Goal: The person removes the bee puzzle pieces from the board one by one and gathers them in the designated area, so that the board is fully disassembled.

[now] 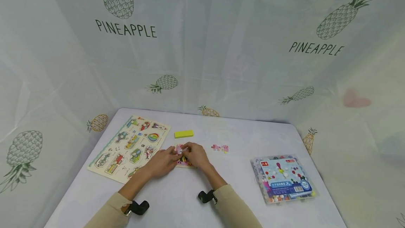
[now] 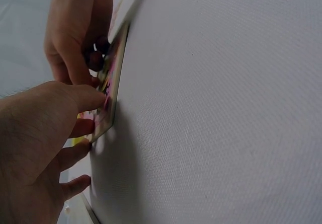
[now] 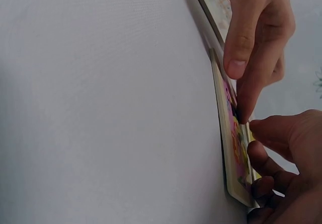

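Note:
A small jigsaw puzzle (image 1: pixel 184 165) with a pink, yellow and black picture lies in its pale frame under both hands. My left hand (image 1: pixel 162 163) reaches in from the left, its fingers extended and their tips resting on the puzzle. From the right, my right hand (image 1: pixel 196 154) bends over the same puzzle, thumb and fingers drawn together at a puzzle piece mostly hidden by them. The two hands' fingertips nearly meet there. In the right wrist view, the puzzle frame (image 3: pixel 227 166) is seen edge-on, with the right hand's fingertips along its far side.
Loose joined pink puzzle pieces (image 1: pixel 220 148) lie right of the hands. Behind the puzzle is a yellow block (image 1: pixel 183 134). A large picture board (image 1: pixel 109 150) lies at left, partly beneath the left forearm. At right sits a clear box (image 1: pixel 284 179) of colored molecule-model parts.

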`<state>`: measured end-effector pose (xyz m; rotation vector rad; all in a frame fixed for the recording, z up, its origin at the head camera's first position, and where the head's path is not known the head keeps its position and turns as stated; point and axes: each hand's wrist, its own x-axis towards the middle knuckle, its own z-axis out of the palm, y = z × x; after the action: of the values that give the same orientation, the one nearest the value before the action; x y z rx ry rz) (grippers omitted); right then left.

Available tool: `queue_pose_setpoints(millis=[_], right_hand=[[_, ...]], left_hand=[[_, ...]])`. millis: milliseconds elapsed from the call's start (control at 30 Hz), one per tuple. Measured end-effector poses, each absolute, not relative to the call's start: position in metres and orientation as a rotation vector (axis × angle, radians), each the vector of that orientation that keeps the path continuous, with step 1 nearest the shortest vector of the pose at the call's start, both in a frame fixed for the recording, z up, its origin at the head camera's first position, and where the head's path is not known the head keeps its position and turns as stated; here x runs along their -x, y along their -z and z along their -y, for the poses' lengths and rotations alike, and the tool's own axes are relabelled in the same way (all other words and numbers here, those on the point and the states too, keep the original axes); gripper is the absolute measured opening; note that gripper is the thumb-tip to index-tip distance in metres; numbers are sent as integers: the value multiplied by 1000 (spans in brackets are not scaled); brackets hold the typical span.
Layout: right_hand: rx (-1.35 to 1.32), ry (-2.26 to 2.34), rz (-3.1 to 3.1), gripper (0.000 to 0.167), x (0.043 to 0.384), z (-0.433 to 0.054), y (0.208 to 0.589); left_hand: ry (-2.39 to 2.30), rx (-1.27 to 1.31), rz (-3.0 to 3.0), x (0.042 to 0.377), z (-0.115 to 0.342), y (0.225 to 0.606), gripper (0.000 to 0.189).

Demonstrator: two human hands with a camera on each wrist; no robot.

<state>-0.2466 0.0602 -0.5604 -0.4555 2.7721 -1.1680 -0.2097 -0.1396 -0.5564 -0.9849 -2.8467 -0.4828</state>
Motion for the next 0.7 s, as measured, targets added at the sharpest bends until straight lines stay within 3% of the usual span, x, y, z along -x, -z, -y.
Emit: queue_pose_setpoints(millis=[700], right_hand=[[363, 1144, -2867, 9, 245, -54, 559]], left_hand=[[478, 994, 2845, 209, 139, 557, 34]])
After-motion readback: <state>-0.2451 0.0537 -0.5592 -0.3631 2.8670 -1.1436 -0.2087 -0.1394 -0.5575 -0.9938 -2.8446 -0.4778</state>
